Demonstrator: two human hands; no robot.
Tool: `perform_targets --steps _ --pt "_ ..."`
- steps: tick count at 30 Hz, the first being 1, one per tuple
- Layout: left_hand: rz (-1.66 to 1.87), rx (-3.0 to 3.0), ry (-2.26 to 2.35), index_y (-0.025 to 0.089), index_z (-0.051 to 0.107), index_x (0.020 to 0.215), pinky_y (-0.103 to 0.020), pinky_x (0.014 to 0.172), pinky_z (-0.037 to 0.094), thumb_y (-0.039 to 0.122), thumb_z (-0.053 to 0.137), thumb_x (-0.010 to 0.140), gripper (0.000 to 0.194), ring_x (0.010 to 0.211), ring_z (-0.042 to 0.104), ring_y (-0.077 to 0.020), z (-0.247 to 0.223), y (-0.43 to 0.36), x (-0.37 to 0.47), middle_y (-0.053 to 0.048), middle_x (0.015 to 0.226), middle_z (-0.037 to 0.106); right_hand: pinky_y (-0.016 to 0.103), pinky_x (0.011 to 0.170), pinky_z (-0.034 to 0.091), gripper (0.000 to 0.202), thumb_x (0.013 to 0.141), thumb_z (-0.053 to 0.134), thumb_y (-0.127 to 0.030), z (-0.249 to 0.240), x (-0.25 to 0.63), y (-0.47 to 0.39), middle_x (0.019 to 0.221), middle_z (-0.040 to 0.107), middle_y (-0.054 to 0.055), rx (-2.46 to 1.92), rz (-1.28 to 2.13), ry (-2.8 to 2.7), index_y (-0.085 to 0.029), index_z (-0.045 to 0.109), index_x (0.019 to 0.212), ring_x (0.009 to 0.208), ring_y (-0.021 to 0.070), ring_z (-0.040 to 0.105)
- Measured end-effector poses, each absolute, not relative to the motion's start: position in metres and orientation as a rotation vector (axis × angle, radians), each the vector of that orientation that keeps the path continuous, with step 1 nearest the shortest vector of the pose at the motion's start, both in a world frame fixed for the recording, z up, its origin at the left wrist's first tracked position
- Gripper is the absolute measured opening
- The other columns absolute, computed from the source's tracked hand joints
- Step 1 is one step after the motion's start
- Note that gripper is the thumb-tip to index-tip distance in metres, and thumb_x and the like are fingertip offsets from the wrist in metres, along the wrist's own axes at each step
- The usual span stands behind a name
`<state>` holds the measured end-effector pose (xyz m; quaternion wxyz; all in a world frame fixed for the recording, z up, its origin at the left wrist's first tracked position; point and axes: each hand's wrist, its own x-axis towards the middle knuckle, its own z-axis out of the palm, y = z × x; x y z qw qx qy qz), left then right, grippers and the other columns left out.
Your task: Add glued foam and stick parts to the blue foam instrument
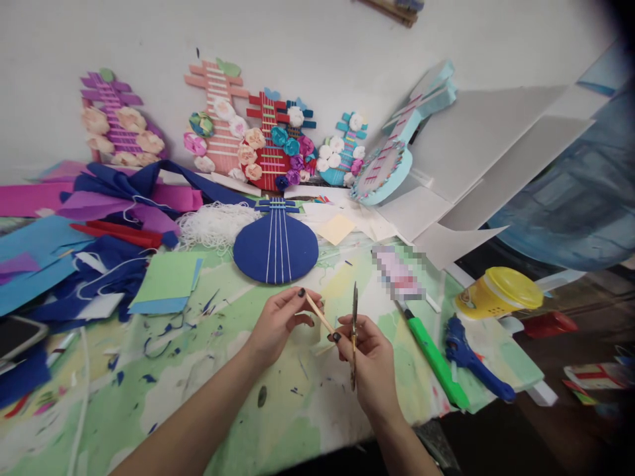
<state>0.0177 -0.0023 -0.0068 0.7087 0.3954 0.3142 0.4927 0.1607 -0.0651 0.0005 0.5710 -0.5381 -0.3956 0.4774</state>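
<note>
My left hand (276, 328) pinches the upper end of a narrow tan strip (319, 311) between thumb and fingers. At its lower end, the thumb and fingers of my right hand (372, 367) close on the same strip. A pair of scissors (354, 307) is also held in my right hand, blades pointing up and away from me; whether they are apart is hard to see edge-on. Just beyond my hands lies a dark blue paper lute (248, 250) with white strings down its middle. Small blue scraps are scattered on the green patterned tablecloth (198, 390).
On the right are a green utility knife (431, 354), a blue glue gun (466, 357) and a yellow-lidded tub (501, 294). Left lie green paper squares (166, 281), white string (215, 225) and coloured sheets (34, 264). Decorated paper lutes (218, 142) lean against the wall.
</note>
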Motion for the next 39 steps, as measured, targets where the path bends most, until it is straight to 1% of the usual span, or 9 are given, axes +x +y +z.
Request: perform_targets --steps 3,6,9,13,15,19,25,31,39 --pt "1.087 0.835 0.69 0.009 0.068 0.07 -0.019 0.052 0.045 0.033 0.056 0.082 0.029 0.062 0.058 -0.0115 -0.006 0.001 0.013 -0.007 0.069 0.064 0.021 0.051 0.038 0.022 0.066 0.066 -0.02 -0.001 0.169 -0.062 0.066 0.06 -0.002 -1.249 1.111 -0.917 -0.018 0.058 0.086 0.053 0.0081 0.047" --pt "0.934 0.831 0.668 0.009 0.067 0.068 -0.019 0.05 0.045 0.03 0.061 0.078 0.024 0.056 0.061 -0.0123 -0.004 0.002 0.01 -0.008 0.062 0.065 0.022 0.054 0.041 0.023 0.067 0.067 -0.021 0.0 0.179 -0.056 0.07 0.061 -0.001 -1.246 1.073 -0.923 -0.019 0.058 0.088 0.055 0.009 0.05" --pt "0.745 0.839 0.616 0.011 0.067 0.073 -0.021 0.052 0.047 0.021 0.069 0.069 0.011 0.056 0.063 -0.0138 -0.004 0.002 0.007 -0.006 0.061 0.066 0.023 0.054 0.042 0.023 0.067 0.069 -0.023 0.007 0.187 -0.05 0.071 0.062 -0.001 -1.246 1.043 -0.945 -0.019 0.059 0.087 0.058 0.0099 0.052" --pt "0.504 0.882 0.517 0.013 0.069 0.088 -0.025 0.056 0.049 0.014 0.072 0.064 0.025 0.058 0.064 -0.0153 -0.008 -0.001 0.007 -0.006 0.068 0.069 0.025 0.059 0.044 0.024 0.065 0.07 -0.025 0.018 0.187 -0.043 0.075 0.065 0.002 -1.236 1.105 -1.027 -0.019 0.059 0.085 0.066 0.0136 0.058" --pt "0.431 0.912 0.504 0.012 0.07 0.088 -0.024 0.057 0.049 0.014 0.072 0.064 0.024 0.058 0.063 -0.0137 -0.01 -0.002 0.008 -0.007 0.069 0.069 0.026 0.061 0.045 0.025 0.064 0.071 -0.027 0.022 0.184 -0.04 0.076 0.066 0.003 -1.214 1.151 -1.086 -0.019 0.059 0.085 0.067 0.0143 0.059" --pt "0.591 0.926 0.545 0.012 0.07 0.077 -0.022 0.055 0.048 0.014 0.073 0.064 0.013 0.054 0.059 -0.0103 -0.009 -0.001 0.008 -0.003 0.064 0.066 0.024 0.056 0.042 0.025 0.069 0.067 -0.032 0.02 0.182 -0.041 0.075 0.064 0.002 -1.265 1.052 -1.177 -0.018 0.059 0.088 0.063 0.0129 0.055" --pt "0.983 0.848 0.619 0.014 0.067 0.076 -0.025 0.064 0.051 0.016 0.073 0.065 0.013 0.066 0.064 -0.0137 0.0 0.006 0.0 -0.002 0.069 0.067 0.022 0.047 0.032 0.02 0.07 0.067 -0.034 0.011 0.188 -0.062 0.055 0.045 -0.005 -1.458 0.627 -1.666 -0.019 0.056 0.076 0.05 0.0094 0.039" --pt "1.04 0.927 0.605 0.014 0.066 0.076 -0.025 0.063 0.051 0.017 0.072 0.067 0.011 0.065 0.063 -0.014 0.002 0.006 -0.002 -0.003 0.067 0.066 0.022 0.048 0.032 0.028 0.073 0.067 -0.044 0.003 0.192 -0.075 0.053 0.049 -0.002 -1.47 0.124 -1.984 -0.018 0.063 0.081 0.05 0.0109 0.046" --pt "1.049 0.93 0.625 0.014 0.065 0.073 -0.027 0.063 0.051 0.017 0.073 0.065 0.012 0.063 0.062 -0.0133 -0.001 0.005 0.0 -0.002 0.066 0.065 0.023 0.05 0.035 0.025 0.077 0.065 -0.04 -0.005 0.196 -0.075 0.059 0.059 0.002 -1.476 -0.14 -2.01 -0.017 0.064 0.088 0.052 0.0121 0.052"
